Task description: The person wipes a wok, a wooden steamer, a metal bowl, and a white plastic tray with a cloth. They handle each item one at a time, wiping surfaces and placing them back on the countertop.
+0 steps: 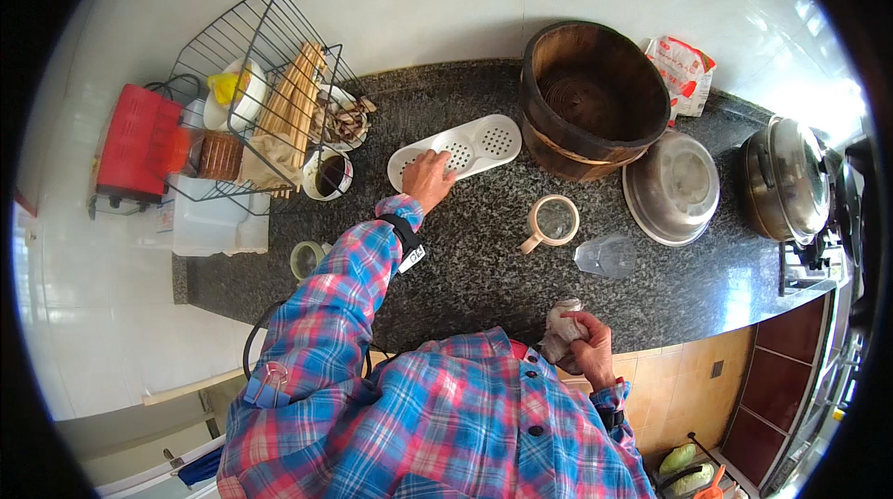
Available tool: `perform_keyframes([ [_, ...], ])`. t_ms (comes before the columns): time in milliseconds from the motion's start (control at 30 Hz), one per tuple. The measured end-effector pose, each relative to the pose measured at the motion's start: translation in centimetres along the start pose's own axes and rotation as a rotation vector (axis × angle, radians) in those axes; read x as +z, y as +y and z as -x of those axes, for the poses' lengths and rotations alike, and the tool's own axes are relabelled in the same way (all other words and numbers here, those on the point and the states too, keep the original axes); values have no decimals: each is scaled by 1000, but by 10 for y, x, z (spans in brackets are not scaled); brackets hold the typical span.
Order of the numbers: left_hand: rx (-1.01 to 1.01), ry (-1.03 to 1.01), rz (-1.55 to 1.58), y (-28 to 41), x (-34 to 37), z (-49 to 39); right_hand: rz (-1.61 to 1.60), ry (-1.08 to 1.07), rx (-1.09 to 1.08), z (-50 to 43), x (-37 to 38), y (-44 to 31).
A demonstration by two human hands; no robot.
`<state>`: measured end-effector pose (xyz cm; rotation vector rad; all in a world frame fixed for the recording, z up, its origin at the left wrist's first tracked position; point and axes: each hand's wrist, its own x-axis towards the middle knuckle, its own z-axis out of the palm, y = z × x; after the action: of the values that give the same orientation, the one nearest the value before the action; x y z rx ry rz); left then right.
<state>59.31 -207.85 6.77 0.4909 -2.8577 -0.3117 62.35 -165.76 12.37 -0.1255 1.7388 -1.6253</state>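
Observation:
My left hand (428, 179) reaches over a white plastic tray (481, 163) with three round perforated wells, its fingers on the tray's near edge and left wells. Whether the fingers grip the tray cannot be told. My right hand (593, 349), at the counter's front edge, holds a crumpled whitish cloth (560, 331). Between the hands and the wooden tub stand a glass mug with a pale rim and handle (554, 220) and a clear faceted glass (605, 256) that appears to lie on its side.
A wooden tub (593, 101), an upturned metal basin (671, 188) and a lidded steel pot (785, 181) stand at the right. A black wire rack (261, 31) with chopsticks (296, 94), a cup of dark liquid (328, 174) and a green-rimmed cup (307, 260) are at the left.

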Motion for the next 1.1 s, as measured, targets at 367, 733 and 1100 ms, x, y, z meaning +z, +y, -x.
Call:
perform_keyframes([
  [367,176,-87,115,5,1,2,-92,-17,143,-15,26,-5],
  [733,76,78,413,3,-29,15,175,-350,31,-64,63,-31],
  [1100,-608,293,727,-91,-150,144,1318,-479,-204,-102,163,-69],
])
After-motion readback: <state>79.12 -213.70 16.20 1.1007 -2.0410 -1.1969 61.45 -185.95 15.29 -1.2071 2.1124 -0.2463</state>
